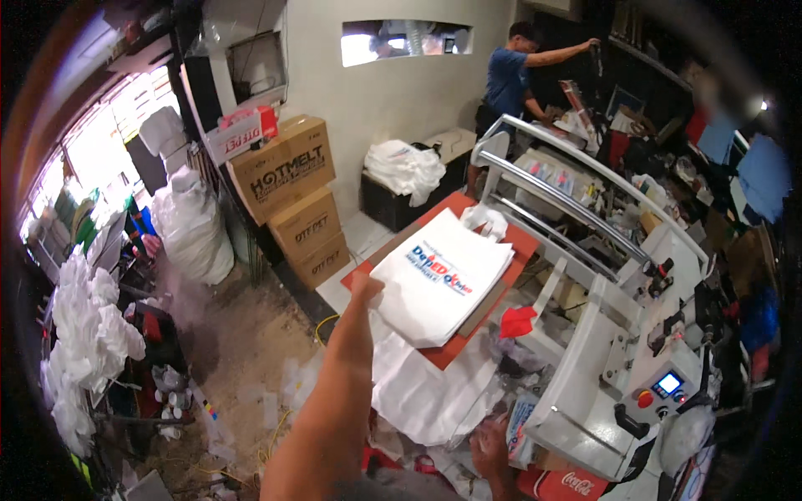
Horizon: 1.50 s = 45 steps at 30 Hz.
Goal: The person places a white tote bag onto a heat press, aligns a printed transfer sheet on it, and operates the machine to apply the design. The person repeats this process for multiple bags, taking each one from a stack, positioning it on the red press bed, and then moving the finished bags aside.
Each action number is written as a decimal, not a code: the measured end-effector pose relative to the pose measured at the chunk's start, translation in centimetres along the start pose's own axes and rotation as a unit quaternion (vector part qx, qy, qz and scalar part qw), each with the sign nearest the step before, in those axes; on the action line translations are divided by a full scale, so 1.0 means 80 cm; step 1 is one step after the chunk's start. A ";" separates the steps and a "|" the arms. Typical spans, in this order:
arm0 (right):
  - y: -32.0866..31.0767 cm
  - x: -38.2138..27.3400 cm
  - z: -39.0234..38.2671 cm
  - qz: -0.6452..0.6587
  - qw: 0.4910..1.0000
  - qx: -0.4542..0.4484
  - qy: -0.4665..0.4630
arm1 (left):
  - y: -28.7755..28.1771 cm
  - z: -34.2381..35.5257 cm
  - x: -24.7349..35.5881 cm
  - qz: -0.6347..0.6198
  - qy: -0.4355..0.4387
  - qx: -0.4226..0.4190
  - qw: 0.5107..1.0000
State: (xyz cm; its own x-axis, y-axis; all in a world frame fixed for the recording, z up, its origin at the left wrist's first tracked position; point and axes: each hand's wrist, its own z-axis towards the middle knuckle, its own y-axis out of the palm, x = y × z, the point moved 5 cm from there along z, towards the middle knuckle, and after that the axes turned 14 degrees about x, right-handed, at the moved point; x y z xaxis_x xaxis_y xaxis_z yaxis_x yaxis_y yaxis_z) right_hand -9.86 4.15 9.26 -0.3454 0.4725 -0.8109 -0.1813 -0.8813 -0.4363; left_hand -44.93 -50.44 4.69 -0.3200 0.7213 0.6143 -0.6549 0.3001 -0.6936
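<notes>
My left arm reaches across the middle to a stack of white cloth-like bags (pixel 418 305) with blue and red print on top. My left hand (pixel 366 285) is closed at the stack's left edge, its thumb over the bag and its fingers partly hidden. The stack lies flat on an orange-red board (pixel 436 357), with white handles bunched at its far end. Low in the view, my right hand (pixel 490 448) is beside a small printed sheet (pixel 521 424); its fingers are dark and unclear. Between my hands, white material (pixel 422 397) hangs below the board.
A grey press machine (pixel 585 401) with metal bars and a lit control panel (pixel 668 384) stands right. Cartons (pixel 305 221) are stacked left, near a filled white sack (pixel 192 225). White bags (pixel 405 167) lie on a black box. A person (pixel 505 79) works behind the machine.
</notes>
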 end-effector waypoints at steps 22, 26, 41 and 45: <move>0.156 -0.481 -0.140 0.088 0.654 -0.543 -0.520 | -0.769 -0.703 0.083 -0.084 -0.020 0.074 0.994; 0.134 -0.552 -0.405 0.252 0.531 -0.615 -0.525 | -0.908 -0.968 0.013 0.009 -0.217 0.177 0.960; -0.189 -0.920 -0.952 0.443 0.140 -0.811 -0.356 | -1.135 -1.665 0.234 0.023 -0.239 0.875 0.420; -0.221 -1.012 -1.051 0.440 0.123 -0.885 -0.088 | -1.190 -1.666 0.227 0.068 -0.223 0.838 0.494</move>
State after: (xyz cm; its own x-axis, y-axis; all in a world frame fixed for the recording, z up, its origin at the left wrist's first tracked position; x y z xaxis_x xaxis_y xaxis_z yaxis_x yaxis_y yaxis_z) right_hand 98.74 -18.21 49.81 0.4422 0.0516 -0.8954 0.4289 0.8646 0.2616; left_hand 102.88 17.31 31.68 -0.3127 0.3418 0.8862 -0.1344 -0.9395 0.3150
